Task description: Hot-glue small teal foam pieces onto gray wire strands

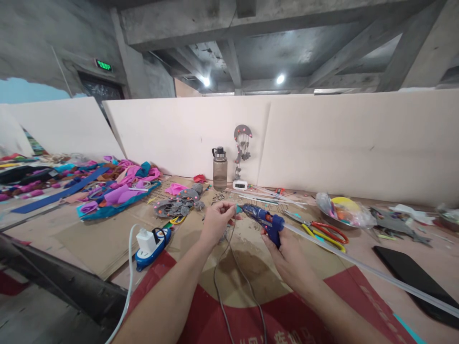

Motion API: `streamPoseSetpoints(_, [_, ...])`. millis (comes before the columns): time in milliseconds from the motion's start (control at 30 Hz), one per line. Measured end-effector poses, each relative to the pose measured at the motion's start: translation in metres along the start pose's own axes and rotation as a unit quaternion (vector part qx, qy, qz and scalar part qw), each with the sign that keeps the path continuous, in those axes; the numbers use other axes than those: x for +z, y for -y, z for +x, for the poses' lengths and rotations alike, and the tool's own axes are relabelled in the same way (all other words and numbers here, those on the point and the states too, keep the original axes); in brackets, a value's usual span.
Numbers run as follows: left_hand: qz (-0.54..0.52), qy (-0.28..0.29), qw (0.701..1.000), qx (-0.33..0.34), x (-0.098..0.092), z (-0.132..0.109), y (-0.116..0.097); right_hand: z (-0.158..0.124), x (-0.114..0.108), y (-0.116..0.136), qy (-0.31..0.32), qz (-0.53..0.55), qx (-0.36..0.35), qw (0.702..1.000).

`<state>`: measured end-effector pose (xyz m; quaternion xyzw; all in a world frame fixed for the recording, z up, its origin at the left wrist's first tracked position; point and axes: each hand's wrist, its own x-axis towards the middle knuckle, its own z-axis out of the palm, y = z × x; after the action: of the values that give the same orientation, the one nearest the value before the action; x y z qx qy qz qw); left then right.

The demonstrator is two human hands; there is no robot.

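Probable gluing step: the left hand (219, 218) pinched a teal piece (238, 209), the right hand (283, 244) encircled a glue gun (263, 218), and steady aim seemed needed next.

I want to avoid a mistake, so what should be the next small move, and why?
Probably dab a little glue on the small teal piece: the left grip pinches it, the right grip holds the glue gun with its nozzle near the piece, and a glue stick extends from its rear.
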<state>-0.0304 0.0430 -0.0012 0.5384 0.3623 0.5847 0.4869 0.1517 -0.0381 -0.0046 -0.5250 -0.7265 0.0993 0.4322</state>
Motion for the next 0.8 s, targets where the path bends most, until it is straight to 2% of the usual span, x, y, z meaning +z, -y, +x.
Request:
streamPoseSetpoints(300, [0.0, 0.016, 1.0, -0.001, -0.0008, 0.0, 0.0023, 0.0003, -0.0016, 0.0013, 0.0, 0.004, 0.005, 1.0])
streamPoseSetpoints(800, [0.008, 0.012, 1.0, -0.009, 0.0011, -0.0004, -0.0004, -0.0001, 0.0005, 0.0002, -0.007, -0.01, -0.005, 1.0])
